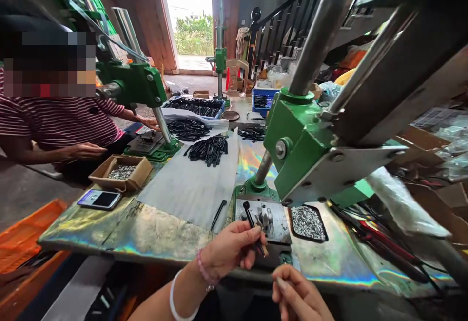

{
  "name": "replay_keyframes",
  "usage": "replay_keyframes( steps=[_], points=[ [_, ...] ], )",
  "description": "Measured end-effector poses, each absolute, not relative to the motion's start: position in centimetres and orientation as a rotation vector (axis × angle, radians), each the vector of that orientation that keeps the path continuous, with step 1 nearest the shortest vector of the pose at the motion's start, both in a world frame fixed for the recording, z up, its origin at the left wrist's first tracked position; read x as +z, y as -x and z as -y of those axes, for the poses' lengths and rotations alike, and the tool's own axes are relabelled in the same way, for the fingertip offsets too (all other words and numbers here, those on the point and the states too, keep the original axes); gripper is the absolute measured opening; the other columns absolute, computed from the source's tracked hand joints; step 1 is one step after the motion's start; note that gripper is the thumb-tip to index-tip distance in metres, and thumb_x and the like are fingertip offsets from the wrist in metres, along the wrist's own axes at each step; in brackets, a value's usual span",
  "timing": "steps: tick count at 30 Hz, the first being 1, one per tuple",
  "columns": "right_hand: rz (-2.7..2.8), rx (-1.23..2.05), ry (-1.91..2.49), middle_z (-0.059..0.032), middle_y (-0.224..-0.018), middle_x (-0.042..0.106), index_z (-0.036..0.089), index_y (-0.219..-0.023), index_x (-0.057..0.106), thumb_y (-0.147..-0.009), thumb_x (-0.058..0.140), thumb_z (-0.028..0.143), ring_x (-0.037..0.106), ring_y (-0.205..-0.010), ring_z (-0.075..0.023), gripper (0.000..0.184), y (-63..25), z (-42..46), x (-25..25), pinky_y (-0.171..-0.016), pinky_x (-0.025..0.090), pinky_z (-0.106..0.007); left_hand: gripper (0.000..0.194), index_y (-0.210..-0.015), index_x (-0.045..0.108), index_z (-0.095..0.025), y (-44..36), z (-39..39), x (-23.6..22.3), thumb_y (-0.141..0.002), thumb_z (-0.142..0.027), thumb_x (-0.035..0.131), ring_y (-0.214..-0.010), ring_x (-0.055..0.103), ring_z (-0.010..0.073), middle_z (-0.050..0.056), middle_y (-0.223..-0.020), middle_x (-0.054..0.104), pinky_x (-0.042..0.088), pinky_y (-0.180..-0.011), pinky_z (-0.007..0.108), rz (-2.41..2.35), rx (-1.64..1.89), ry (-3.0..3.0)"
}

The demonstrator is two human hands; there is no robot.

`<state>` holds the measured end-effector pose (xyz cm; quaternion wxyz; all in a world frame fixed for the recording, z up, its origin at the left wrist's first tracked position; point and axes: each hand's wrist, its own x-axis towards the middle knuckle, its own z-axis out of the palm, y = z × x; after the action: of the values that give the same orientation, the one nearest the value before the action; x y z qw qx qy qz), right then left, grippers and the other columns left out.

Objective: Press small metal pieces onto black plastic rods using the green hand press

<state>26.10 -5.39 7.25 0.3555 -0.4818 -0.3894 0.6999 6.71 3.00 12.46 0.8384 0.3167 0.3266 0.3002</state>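
My left hand (pixel 232 250) is closed on a thin black plastic stick (pixel 251 221), holding it over the metal base plate (pixel 278 226) of a green hand press (pixel 300 135). My right hand (pixel 296 294) is low at the near edge, fingers pinched together; whatever it holds is too small to make out. A black tray of small silver metal parts (pixel 307 222) lies just right of the plate. One loose black stick (pixel 218 213) lies on the table left of the press.
A person in a striped shirt (pixel 54 121) works at a second green press (pixel 139 84) on the left. A cardboard box of metal parts (pixel 122 172), a phone (pixel 99 198), piles of black sticks (pixel 208 149), blue crates (pixel 263 99) and an orange crate (pixel 25 235) stand around.
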Motion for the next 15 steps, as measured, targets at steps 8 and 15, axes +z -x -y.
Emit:
replay_keyframes(
  steps=[8, 15],
  points=[
    [1.423, 1.465, 1.398, -0.0017, -0.076, 0.061, 0.020, -0.096, 0.061, -0.091, 0.048, 0.060, 0.058, -0.060, -0.0150, 0.042, -23.3, 4.7, 6.5, -0.054, 0.047, -0.024, 0.039, -0.083, 0.062, -0.011, -4.8, -3.1, 10.8, -0.077, -0.048, 0.073, -0.035, 0.049, 0.0014, 0.001, -0.069, 0.066, 0.023, -0.032, 0.014, -0.664, 0.693, -0.554],
    [1.509, 1.318, 1.439, 0.0011, -0.068, 0.057, 0.020, -0.092, 0.060, -0.093, 0.047, 0.056, 0.059, -0.056, -0.0152, 0.037, -22.3, 4.4, 4.9, -0.053, 0.048, -0.022, 0.044, -0.084, 0.059, -0.014, -2.2, -3.3, 10.5, -0.079, -0.058, 0.062, -0.038, 0.043, 0.0027, -0.001, -0.070, 0.062, 0.027, -0.037, 0.018, -0.984, 0.719, -0.904]
  ],
)
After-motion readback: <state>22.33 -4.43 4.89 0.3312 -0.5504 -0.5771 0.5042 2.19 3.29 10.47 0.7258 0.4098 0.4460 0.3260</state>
